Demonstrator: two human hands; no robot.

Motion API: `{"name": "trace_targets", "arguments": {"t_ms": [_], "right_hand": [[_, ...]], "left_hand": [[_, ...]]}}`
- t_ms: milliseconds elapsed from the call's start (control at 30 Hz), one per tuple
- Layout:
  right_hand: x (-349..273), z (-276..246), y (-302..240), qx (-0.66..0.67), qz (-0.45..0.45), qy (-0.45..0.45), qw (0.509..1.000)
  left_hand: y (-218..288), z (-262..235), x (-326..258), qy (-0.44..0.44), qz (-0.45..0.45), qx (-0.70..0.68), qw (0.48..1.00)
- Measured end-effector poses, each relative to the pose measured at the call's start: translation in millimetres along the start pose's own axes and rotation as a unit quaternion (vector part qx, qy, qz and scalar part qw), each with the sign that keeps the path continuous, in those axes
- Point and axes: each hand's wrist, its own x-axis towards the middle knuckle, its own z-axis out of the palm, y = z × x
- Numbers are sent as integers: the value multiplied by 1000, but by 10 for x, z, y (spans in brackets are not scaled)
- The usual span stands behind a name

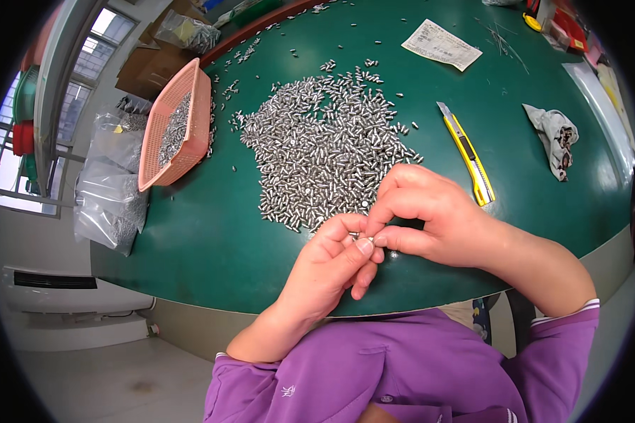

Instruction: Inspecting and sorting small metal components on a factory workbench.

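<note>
A wide heap of small silvery metal parts (317, 151), shaped like short pins or screws, is spread over the green table (212, 247). At the heap's near edge my left hand (335, 261) and my right hand (423, 215) meet, fingertips together. My left thumb and forefinger pinch a tiny metal part (371, 240), mostly hidden by the fingers. My right thumb and forefinger close on the same spot from the right. Too little of the part shows to tell its exact kind.
A pink plastic basket (183, 134) holding more metal parts stands left of the heap, with filled clear bags (109, 204) beyond it. To the right lie a yellow utility knife (469, 156), blade out, and a crumpled grey-white bag (554, 134). A printed paper slip (441, 44) lies farther back.
</note>
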Motion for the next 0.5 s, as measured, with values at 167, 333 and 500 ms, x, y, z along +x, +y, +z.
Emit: {"name": "trace_targets", "arguments": {"t_ms": [167, 333, 500], "right_hand": [[-6, -51, 10, -67, 8, 47, 997], [-52, -123, 102, -251, 59, 47, 965], [-63, -122, 109, -267, 58, 9, 962]], "left_hand": [[-8, -62, 11, -30, 2, -29, 999], [-19, -31, 26, 5, 3, -27, 1000], [-12, -29, 28, 6, -6, -32, 999]]}}
